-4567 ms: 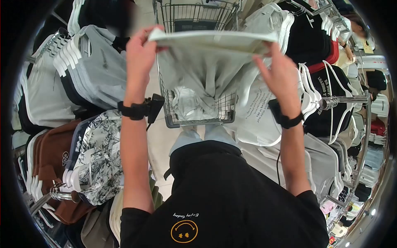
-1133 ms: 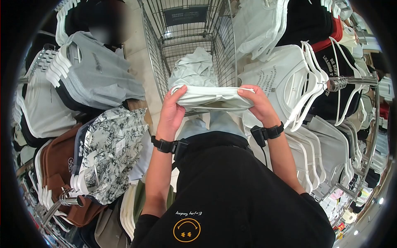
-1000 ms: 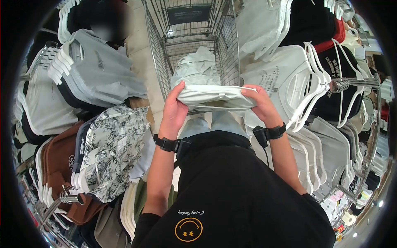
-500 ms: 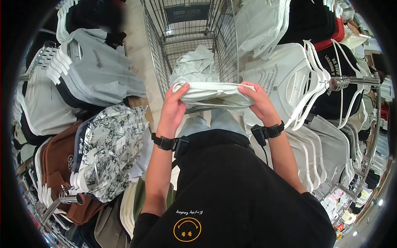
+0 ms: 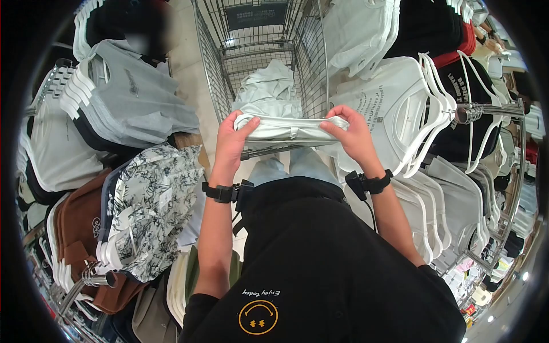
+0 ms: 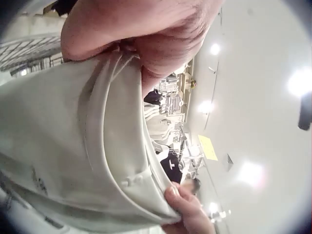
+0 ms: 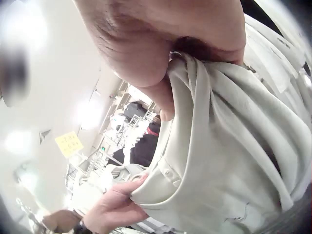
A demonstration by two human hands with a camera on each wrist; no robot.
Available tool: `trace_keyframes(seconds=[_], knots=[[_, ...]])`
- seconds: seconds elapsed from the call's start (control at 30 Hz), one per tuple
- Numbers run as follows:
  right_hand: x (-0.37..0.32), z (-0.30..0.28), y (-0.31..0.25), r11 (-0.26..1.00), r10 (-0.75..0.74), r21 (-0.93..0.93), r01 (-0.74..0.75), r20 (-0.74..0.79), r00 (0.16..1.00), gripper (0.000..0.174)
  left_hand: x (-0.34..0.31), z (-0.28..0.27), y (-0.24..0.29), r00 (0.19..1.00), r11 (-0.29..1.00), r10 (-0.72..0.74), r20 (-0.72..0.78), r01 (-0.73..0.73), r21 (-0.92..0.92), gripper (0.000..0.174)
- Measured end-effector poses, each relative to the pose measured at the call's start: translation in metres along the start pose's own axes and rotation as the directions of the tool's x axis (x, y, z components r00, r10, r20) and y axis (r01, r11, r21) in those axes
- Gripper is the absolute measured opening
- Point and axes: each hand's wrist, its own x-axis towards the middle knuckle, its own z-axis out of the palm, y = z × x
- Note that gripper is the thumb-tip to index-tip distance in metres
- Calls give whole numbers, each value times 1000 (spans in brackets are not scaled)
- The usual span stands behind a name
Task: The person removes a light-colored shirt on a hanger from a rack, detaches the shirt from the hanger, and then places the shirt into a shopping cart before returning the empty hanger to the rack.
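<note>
A pale grey-green T-shirt (image 5: 291,130) hangs between both hands in front of my waist, its neckband stretched sideways. My left hand (image 5: 231,140) pinches one end of the band, thumb on top; my right hand (image 5: 355,137) pinches the other end. In the left wrist view, the neckband (image 6: 109,131) curves from the left hand (image 6: 141,29) down to the right hand (image 6: 191,212). A small label (image 7: 169,171) shows inside the neck in the right wrist view. Just beyond, a crumpled pale garment (image 5: 267,86) lies in the wire shopping cart (image 5: 313,63).
Racks line both sides. Grey T-shirts (image 5: 137,86), a leaf-patterned shirt (image 5: 154,206) and brown tops (image 5: 80,211) hang at left. White T-shirts (image 5: 372,103) on white hangers (image 5: 429,131) stand close at right, with a metal rail end (image 5: 472,113) protruding.
From being spread wide and high over the cart, the T-shirt has come down nearer my waist, and my hands are closer together. During the last second they shift only slightly, still holding it.
</note>
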Motion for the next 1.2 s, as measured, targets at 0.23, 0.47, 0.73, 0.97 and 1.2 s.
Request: trace_keyframes(seconds=[0.23,0.47,0.73,0.97,1.2], knots=[[1,-4,-4,851,-141,-525,5,-218,966,20,18,-31,-4,966,828,239,100,-256,499,23],[7,-45,3,642,-88,-761,-92,-192,977,30,29,-45,14,955,713,282,96,-275,645,18],[36,-79,-87,765,-424,-610,207,-235,875,39,47,4,133,749,606,588,306,-658,447,21],[-6,-66,-136,678,-655,-586,444,-208,727,33,3,34,155,727,730,684,67,-682,-47,31],[-42,4,-51,716,-122,-548,431,510,851,30,-7,-35,24,992,810,-68,104,116,-575,59]])
